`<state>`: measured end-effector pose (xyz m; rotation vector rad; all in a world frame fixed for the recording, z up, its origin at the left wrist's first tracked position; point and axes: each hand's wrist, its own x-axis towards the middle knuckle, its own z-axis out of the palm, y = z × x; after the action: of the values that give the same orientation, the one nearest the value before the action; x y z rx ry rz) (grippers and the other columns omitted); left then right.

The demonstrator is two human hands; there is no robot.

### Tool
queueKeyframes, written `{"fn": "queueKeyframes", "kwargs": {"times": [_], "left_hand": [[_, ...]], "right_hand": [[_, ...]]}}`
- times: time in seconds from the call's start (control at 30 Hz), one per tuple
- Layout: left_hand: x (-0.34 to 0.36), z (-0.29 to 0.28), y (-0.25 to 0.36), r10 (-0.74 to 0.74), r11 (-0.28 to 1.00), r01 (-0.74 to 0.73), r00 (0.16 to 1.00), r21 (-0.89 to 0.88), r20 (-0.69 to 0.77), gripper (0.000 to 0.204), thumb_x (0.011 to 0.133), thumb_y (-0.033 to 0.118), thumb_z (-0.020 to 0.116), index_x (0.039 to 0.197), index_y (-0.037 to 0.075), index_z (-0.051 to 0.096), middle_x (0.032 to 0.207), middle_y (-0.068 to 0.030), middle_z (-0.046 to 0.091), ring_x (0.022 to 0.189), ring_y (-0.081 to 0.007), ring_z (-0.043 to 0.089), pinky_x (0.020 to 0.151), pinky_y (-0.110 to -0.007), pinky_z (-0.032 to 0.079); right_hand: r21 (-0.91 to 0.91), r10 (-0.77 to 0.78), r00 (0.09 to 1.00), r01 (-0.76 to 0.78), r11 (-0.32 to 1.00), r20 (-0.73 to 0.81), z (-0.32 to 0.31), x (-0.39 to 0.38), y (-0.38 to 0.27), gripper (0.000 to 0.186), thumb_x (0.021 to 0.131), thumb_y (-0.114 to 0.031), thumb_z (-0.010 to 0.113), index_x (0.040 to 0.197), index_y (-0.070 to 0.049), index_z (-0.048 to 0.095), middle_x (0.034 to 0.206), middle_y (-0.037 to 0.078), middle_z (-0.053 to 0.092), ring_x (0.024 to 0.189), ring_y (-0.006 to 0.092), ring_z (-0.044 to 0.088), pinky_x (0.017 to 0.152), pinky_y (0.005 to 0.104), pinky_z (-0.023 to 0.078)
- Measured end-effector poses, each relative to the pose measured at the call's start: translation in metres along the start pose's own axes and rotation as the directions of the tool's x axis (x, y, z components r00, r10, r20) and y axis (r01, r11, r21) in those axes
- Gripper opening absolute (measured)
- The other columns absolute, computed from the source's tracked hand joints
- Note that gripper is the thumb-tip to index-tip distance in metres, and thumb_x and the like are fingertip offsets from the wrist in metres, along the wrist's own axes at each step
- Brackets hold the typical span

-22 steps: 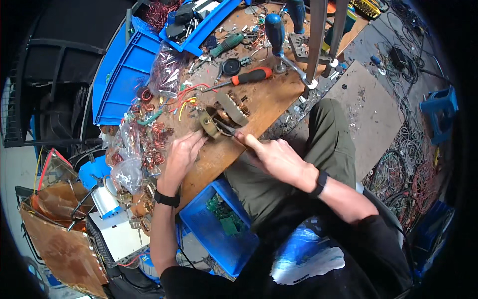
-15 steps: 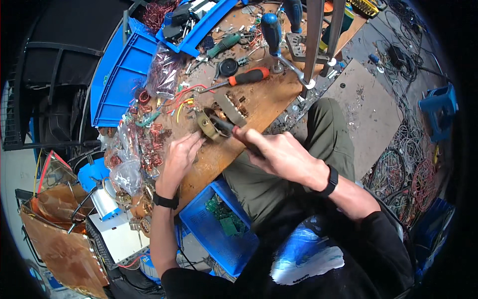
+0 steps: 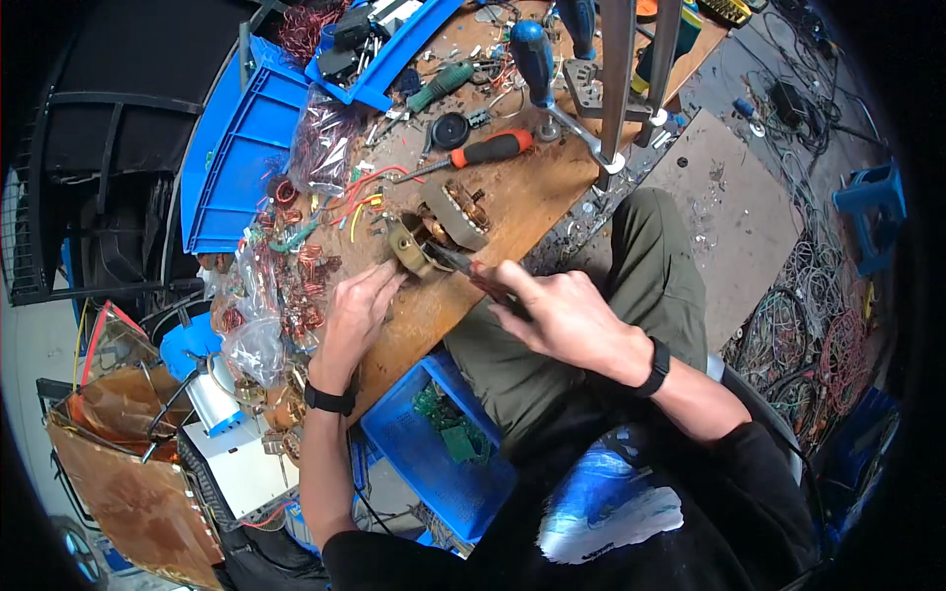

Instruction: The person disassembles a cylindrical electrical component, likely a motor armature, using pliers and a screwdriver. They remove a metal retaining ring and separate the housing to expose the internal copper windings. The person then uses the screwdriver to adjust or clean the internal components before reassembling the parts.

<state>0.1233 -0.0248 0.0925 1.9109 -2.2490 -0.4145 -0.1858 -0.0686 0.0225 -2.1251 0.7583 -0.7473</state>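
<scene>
My left hand rests at the wooden bench, its fingertips steadying the lower left of a hollow brass-coloured metal housing. My right hand is closed round red-handled pliers, whose dark jaws reach into the housing's opening. Just beyond it sits a laminated metal core with copper windings. Red and yellow wires and loose copper coils lie to the left.
Farther back lie a red-black screwdriver, blue trays and tools by upright metal bars. A blue crate of circuit boards is below the bench's edge. Tangled cables cover the floor at right.
My right hand has shifted slightly to the right, with the pliers still at the housing. My left hand and the housing are nearly unchanged.
</scene>
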Motion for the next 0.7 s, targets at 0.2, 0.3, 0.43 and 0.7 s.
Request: {"fn": "queueKeyframes", "kwargs": {"times": [0.2, 0.3, 0.43, 0.7], "left_hand": [[0.002, 0.001, 0.002, -0.009, 1.0, 0.009, 1.0, 0.017, 0.005, 0.025, 0.103, 0.011, 0.066, 0.122, -0.005, 0.071, 0.117, -0.0271, 0.074, 0.106, -0.0462, 0.071, 0.09, -0.046, 0.057], [0.006, -0.003, 0.013, -0.065, 0.998, 0.065, 0.997, 0.002, 0.029, 0.024, 0.102, 0.011, 0.068, 0.122, -0.004, 0.071, 0.115, -0.0267, 0.074, 0.105, -0.0461, 0.071, 0.089, -0.046, 0.057], [0.012, -0.001, 0.028, -0.098, 0.995, 0.098, 0.995, 0.014, -0.009, 0.023, 0.1, 0.009, 0.071, 0.12, -0.002, 0.072, 0.112, -0.026, 0.074, 0.103, -0.0462, 0.071, 0.087, -0.047, 0.056], [0.008, 0.007, 0.002, 0.018, 0.998, -0.017, 1.0, 0.057, -0.021, 0.013, 0.097, 0.008, 0.072, 0.107, 0.001, 0.069, 0.099, -0.0231, 0.07, 0.09, -0.0465, 0.068, 0.074, -0.049, 0.055]], "right_hand": [[0.222, 0.12, 0.987, -0.14, 0.965, 0.103, -0.019, -0.035, 0.005, 0.045, 0.099, -0.022, 0.075, 0.134, -0.006, 0.052, 0.068, 0.023, 0.064, 0.065, 0.0474, 0.065, 0.054, 0.0521, 0.049], [0.258, 0.146, 0.982, -0.174, 0.951, 0.124, -0.022, -0.043, 0.01, 0.045, 0.098, -0.021, 0.077, 0.132, -0.005, 0.052, 0.07, 0.024, 0.065, 0.066, 0.0486, 0.064, 0.055, 0.0524, 0.049], [0.347, 0.18, 0.969, -0.23, 0.909, 0.17, -0.025, -0.047, 0.016, 0.052, 0.095, -0.019, 0.079, 0.137, -0.006, 0.051, 0.075, 0.026, 0.067, 0.069, 0.0503, 0.065, 0.057, 0.0526, 0.051], [0.455, 0.05, 0.997, -0.074, 0.887, 0.064, -0.022, -0.043, 0.011, 0.063, 0.092, -0.014, 0.079, 0.149, -0.009, 0.052, 0.08, 0.025, 0.069, 0.067, 0.0459, 0.068, 0.057, 0.0494, 0.053]]}}
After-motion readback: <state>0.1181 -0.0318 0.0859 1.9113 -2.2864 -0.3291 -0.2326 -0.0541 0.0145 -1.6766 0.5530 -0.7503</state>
